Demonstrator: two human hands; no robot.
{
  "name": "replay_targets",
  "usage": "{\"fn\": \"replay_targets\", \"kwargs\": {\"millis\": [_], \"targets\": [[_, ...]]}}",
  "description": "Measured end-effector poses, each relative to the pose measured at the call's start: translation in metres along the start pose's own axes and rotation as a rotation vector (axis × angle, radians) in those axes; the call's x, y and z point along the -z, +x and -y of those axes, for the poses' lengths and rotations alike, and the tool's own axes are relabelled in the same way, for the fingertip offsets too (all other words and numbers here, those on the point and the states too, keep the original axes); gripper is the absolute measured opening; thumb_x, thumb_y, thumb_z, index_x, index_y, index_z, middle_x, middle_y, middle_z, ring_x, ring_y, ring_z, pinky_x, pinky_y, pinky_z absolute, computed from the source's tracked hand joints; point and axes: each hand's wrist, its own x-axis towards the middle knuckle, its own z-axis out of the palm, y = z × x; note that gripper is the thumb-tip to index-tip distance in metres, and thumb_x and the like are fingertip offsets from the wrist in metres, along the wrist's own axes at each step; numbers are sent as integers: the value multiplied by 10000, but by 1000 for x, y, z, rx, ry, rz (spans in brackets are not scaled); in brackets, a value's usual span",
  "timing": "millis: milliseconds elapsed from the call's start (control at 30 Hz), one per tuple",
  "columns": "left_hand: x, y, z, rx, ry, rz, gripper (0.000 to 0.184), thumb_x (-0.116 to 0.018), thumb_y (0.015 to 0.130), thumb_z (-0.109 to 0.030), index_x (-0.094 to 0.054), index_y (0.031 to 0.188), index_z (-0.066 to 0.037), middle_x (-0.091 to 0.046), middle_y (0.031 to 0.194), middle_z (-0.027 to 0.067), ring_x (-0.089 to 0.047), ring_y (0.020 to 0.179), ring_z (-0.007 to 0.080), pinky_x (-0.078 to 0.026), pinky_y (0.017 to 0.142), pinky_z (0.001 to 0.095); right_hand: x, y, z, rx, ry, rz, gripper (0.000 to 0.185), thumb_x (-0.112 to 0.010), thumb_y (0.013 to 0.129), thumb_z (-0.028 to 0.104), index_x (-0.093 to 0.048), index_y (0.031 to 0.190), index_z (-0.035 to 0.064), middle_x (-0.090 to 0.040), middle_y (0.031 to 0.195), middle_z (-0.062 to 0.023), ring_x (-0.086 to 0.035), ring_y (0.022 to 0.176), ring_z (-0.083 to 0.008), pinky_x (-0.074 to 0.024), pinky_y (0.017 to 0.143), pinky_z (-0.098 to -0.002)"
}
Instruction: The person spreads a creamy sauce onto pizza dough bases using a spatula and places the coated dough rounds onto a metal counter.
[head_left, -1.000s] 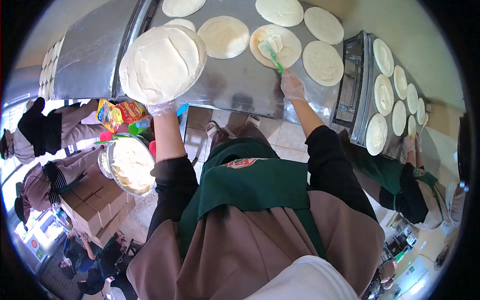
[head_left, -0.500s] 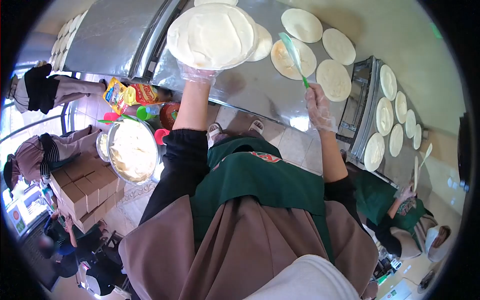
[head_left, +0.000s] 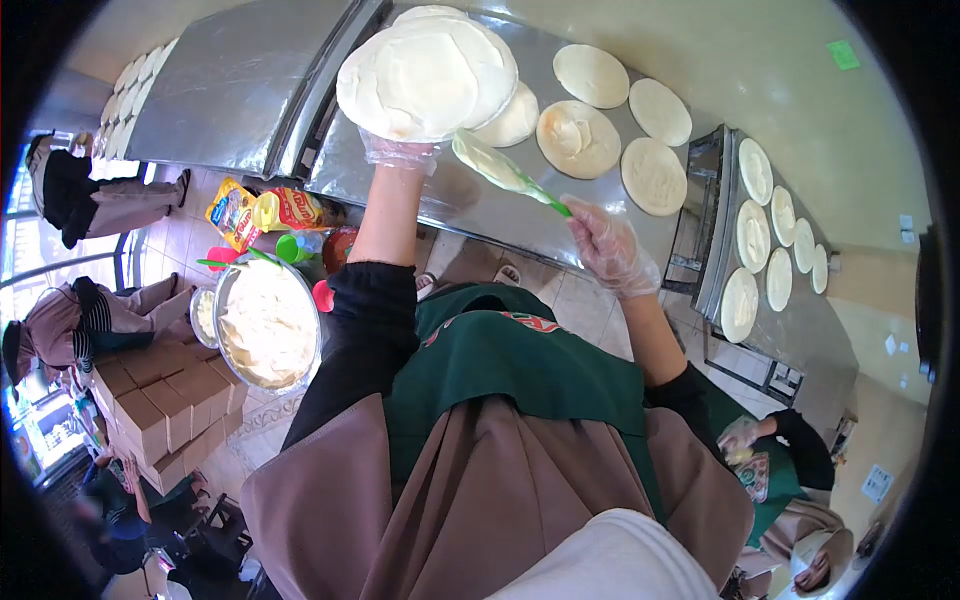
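Observation:
My left hand [head_left: 400, 152], in a clear plastic glove, holds up a round flatbread [head_left: 425, 80] thickly coated with white cream; its fingers are hidden underneath. The gloved right hand [head_left: 612, 245] is closed around the green handle of a spatula [head_left: 500, 170]. White cream covers the spatula's blade, which is near the lower right edge of the held flatbread. Beyond it on the metal counter lies a flatbread [head_left: 560, 150] with a patch of cream at its middle. Other rounds [head_left: 655, 177] lie around that one.
A large metal bowl of cream [head_left: 265, 325] stands at the left, beside yellow and red food packs [head_left: 235, 212] and a green cup [head_left: 290, 248]. More rounds [head_left: 753, 235] lie on the right-hand counter [head_left: 810, 335], near a co-worker [head_left: 790, 460]. Brown boxes [head_left: 165, 405] are stacked at lower left.
My right hand has moved left with the spatula, from over the counter toward the held flatbread. Cream now shows on the middle round. The co-worker at right has shifted lower in view.

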Motion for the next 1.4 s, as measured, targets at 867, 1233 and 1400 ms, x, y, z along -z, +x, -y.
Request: {"fn": "replay_targets", "kwargs": {"millis": [867,1233,1400], "targets": [[-8,2,20,166,-347,-56,607,-377,942,-508,-352,1394,-103,-444,1386,124,-483,1220,296,-440,1003,457,43,51,5,-351,-61,57,184,-518,940,122,-574,1111,85,-585,740,-122,-564,601,-241,-457,579,-310],[-28,7,12,166,-475,-158,612,-389,928,-522,-363,1387,-119,-437,1392,121,-464,1237,302,-421,1014,479,17,2,17,-56,47,-32,250,-596,859,80,-586,1104,126,-625,775,-156,-626,657,-331,-482,555,-411],[-38,1,19,141,-380,-113,613,-402,924,-519,-357,1390,-123,-435,1393,119,-461,1241,298,-415,1020,474,24,9,9,-308,0,-55,281,-619,833,52,-588,1104,120,-634,816,-155,-628,651,-336,-485,556,-405]]}}
